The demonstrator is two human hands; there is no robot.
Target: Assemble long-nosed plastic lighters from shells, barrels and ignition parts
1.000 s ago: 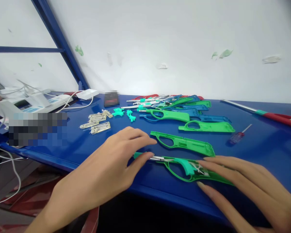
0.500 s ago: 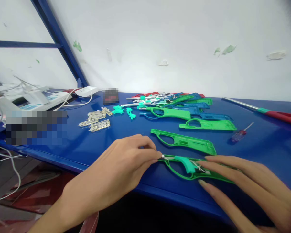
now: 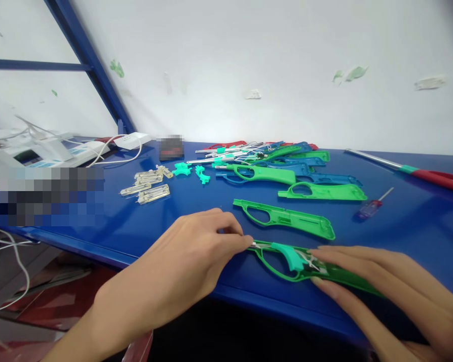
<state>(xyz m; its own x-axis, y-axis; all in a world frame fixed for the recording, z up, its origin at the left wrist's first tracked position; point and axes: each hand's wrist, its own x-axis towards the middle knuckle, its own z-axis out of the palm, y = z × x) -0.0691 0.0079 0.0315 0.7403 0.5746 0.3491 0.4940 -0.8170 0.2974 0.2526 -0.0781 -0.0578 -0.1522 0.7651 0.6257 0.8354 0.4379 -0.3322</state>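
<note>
A green lighter shell [image 3: 275,272] lies open side up near the table's front edge, with a teal trigger piece [image 3: 290,255] and thin wires inside it. My left hand [image 3: 196,251] pinches the thin metal end at the shell's left tip. My right hand [image 3: 385,281] rests over the shell's right part, fingers apart, fingertips by the wires on both sides of the shell. Just behind lies another green half shell [image 3: 305,222].
Behind are more green shells [image 3: 324,193], a pile of blue and red parts, teal pieces [image 3: 181,169] and clear parts [image 3: 154,193]. A screwdriver [image 3: 370,208] and a red lighter [image 3: 438,181] lie right. White cables [image 3: 18,251] hang left.
My right hand's fingertips have shifted slightly left along the shell, closer to the wires. My left hand keeps its pinch at the tip. The view has moved slightly.
</note>
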